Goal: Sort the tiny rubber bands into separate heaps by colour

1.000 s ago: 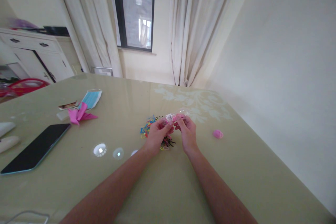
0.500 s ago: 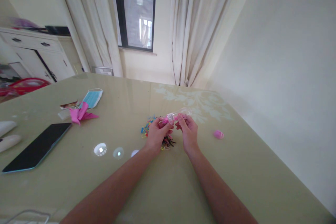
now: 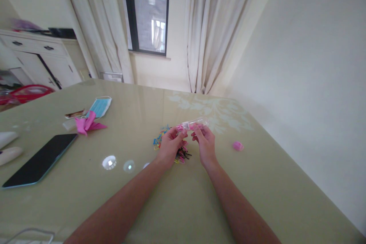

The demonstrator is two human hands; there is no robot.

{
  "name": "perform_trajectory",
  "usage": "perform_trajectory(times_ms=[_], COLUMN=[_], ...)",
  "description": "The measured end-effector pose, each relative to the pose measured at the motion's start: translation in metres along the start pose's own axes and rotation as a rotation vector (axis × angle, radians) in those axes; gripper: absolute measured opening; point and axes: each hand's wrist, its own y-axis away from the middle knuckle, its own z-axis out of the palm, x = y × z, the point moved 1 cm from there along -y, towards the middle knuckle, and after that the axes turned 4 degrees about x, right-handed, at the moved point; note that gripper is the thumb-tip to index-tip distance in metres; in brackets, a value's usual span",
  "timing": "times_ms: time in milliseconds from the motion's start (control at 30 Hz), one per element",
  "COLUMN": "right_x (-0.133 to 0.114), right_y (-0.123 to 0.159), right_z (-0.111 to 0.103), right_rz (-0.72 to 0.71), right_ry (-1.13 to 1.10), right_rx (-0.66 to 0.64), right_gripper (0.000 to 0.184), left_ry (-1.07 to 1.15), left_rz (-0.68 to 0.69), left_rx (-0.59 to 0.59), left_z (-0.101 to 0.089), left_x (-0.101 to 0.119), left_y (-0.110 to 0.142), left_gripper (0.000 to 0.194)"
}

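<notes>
A clear plastic tube [image 3: 186, 125] with a white label and pink bits inside is raised a little over the table. My left hand [image 3: 170, 145] is closed around its left end. At its other end, the fingers of my right hand [image 3: 204, 139] are pinched together on the tube. Below and partly behind my left hand lies a pile of small colourful pieces [image 3: 157, 142], blue, yellow, pink and black; they look like little clips. Some of the pile is covered by the hand. To the right of my right hand rests a small round pink piece [image 3: 238, 146].
On the left of the glossy table [image 3: 120, 206] lie a black tablet [image 3: 40, 161], a pink folded-paper shape [image 3: 89, 123], a blue face mask [image 3: 100, 106] and two white objects [image 3: 10, 155]. A white cable [image 3: 31, 231] runs along the near left edge. A wall [image 3: 320, 84] borders the right side.
My left hand has shifted slightly left and down along the tube, leaving more of its left end in sight. The right hand stays almost where it was.
</notes>
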Motion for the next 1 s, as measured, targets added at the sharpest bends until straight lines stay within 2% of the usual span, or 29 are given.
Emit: perform_trajectory(times_ms=[133, 200, 333, 467, 800, 1000], right_x=[0.0011, 0.0025, 0.0050, 0.0061, 0.0044, 0.0034], right_y=[0.0030, 0.0033, 0.0025, 0.0030, 0.0040, 0.0005], right_z=[0.0015, 0.0013, 0.0007, 0.0017, 0.0031, -0.0007], right_rz=[0.044, 0.050, 0.048, 0.051, 0.019, 0.018], right_ry=[-0.014, -0.015, -0.025, -0.043, -0.046, -0.028], right_rx=[-0.063, -0.072, -0.041, -0.024, 0.017, 0.040], right_gripper=[0.035, 0.035, 0.037, 0.036, 0.035, 0.038], left_ry=[-0.065, -0.133, -0.284, -0.318, -0.231, -0.160], left_rz=[-0.016, 0.008, 0.110, 0.159, 0.167, 0.150], left_rx=[-0.133, -0.156, -0.105, -0.089, 0.114, 0.096], left_z=[0.0013, 0.0008, -0.0007, 0.0000, -0.0018, -0.0005], left_x=[-0.0002, -0.0003, 0.0014, 0.0032, 0.0005, 0.0041], left_y=[0.0012, 0.0009, 0.0003, 0.0016, 0.0004, 0.0020], left_gripper=[0.058, 0.061, 0.064, 0.061, 0.053, 0.054])
